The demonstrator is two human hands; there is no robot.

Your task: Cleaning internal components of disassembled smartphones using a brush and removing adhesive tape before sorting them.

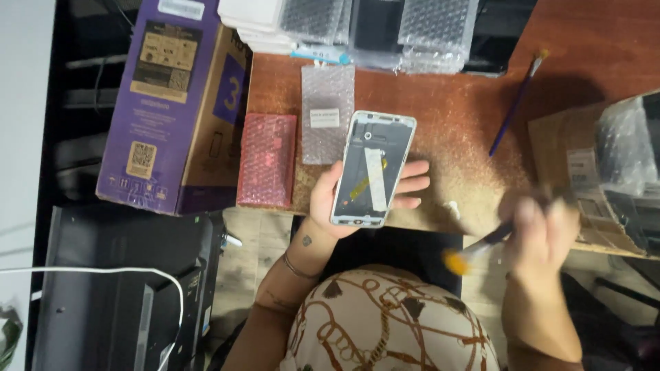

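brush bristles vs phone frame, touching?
Apart. The head view shows the brush in the right hand, its bristle tip off to the side of the phone frame, which the left hand holds; bare desk lies between.

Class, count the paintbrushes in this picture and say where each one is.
2. One brush, blurred, is in the right hand near the desk's front edge; a purple-handled brush lies on the desk further back.

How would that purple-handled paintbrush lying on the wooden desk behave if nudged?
The slim purple-handled paintbrush looks round in section, so it would probably roll on the flat brown wooden desk. It is thin, so likely light and quick to skid. Its handle appears straight and stiff; only the pale bristle tip should flex.
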